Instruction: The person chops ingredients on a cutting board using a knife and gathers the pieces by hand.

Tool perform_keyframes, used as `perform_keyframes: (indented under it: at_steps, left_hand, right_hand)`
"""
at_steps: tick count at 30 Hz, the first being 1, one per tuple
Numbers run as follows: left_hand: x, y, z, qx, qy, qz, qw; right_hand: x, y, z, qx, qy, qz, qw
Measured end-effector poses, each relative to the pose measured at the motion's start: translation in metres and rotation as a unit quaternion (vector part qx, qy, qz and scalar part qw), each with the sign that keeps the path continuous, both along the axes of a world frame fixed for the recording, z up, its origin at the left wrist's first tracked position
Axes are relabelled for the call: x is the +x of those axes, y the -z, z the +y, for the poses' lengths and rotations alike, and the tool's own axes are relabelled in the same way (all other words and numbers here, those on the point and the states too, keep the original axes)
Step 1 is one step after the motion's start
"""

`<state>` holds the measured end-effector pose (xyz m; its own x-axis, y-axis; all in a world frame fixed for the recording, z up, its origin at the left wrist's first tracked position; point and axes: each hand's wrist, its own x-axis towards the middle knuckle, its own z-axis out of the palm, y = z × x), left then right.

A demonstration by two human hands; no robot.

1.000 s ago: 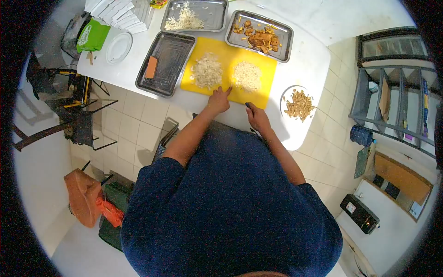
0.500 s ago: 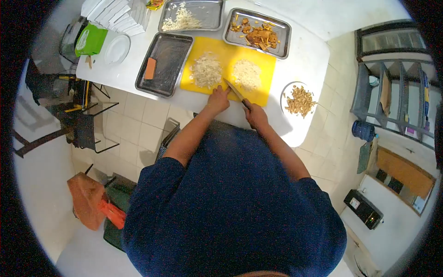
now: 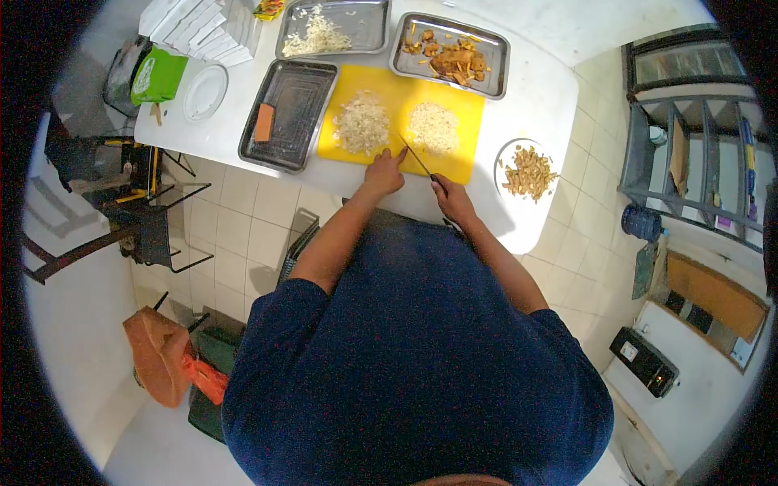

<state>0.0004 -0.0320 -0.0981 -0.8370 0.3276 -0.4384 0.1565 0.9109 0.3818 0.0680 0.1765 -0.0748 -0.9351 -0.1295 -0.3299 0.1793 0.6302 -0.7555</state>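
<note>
A yellow cutting board (image 3: 397, 166) lies on the white table, bearing a pale chopped pile (image 3: 362, 123) on the left and a finer pale pile (image 3: 434, 128) on the right. My left hand (image 3: 384, 173) rests at the board's near edge below the left pile, a finger or two stretched out. My right hand (image 3: 450, 197) is wrapped round the handle of a knife (image 3: 416, 156). The blade points up and left over the board, between the two piles, with its tip near my left fingertips.
Left of the board is a dark tray (image 3: 290, 113) with an orange block (image 3: 264, 122). Behind stand a tray of pale shreds (image 3: 375, 26) and a tray of brown pieces (image 3: 499, 74). A plate of brown chunks (image 3: 502, 166) is at right, a white plate (image 3: 206, 92) at left.
The knife blade, hardly visible a second ago, came into view over the board and now looks thinner, turned more on edge. My left hand has barely moved.
</note>
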Motion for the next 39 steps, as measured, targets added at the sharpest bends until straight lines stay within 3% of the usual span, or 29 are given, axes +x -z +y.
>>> perform_keyframes:
  at_steps: [9,18,30,39]
  left_hand:
    - [0.001,-0.003,-0.001,-0.012,0.018,0.002,1.0]
    - [0.006,-0.002,0.001,-0.024,0.027,0.039,0.999]
    - [0.009,-0.006,0.008,-0.04,0.03,0.015,0.999]
    - [0.006,-0.017,0.009,-0.04,0.031,-0.004,0.999]
  right_hand:
    - [-0.003,0.006,0.008,0.045,-0.039,0.047,0.997]
    - [-0.02,0.015,0.007,-0.031,-0.012,0.009,0.999]
    - [-0.022,-0.009,0.023,0.027,-0.056,-0.043,0.997]
    - [-0.029,0.009,0.037,0.08,-0.111,0.0,0.991]
